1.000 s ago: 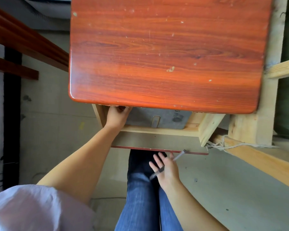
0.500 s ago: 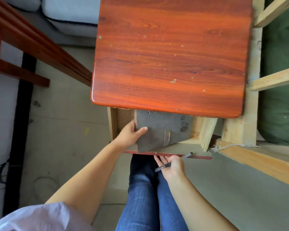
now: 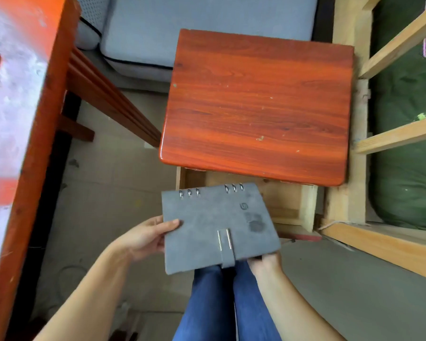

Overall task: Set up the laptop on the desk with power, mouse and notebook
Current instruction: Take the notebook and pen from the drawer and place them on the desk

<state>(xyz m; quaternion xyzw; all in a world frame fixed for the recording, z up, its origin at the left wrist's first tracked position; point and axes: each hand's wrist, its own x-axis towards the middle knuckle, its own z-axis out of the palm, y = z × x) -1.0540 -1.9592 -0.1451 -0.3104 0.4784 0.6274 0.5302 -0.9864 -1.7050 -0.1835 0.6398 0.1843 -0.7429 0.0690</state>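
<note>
A grey ring-bound notebook [image 3: 207, 222] with a strap clasp is held in the air over my lap, in front of the open wooden drawer [image 3: 290, 205]. My left hand [image 3: 145, 236] grips its left edge, thumb on the cover. My right hand [image 3: 266, 263] holds its lower right corner from beneath, mostly hidden by the cover. The pen seen earlier is not visible. The drawer sits under a small red-brown wooden table [image 3: 256, 107]. A larger red desk [image 3: 17, 119] runs along the left edge, blurred.
A grey cushion [image 3: 207, 28] lies beyond the small table. A pale wooden frame [image 3: 379, 134] with a green bundle [image 3: 408, 168] stands at the right. Below are my blue-jeaned legs [image 3: 221, 303] and the concrete floor [image 3: 103, 193].
The notebook has come out of the drawer and toward me. My right hand has moved up under its corner. The view has swung left, showing the red desk.
</note>
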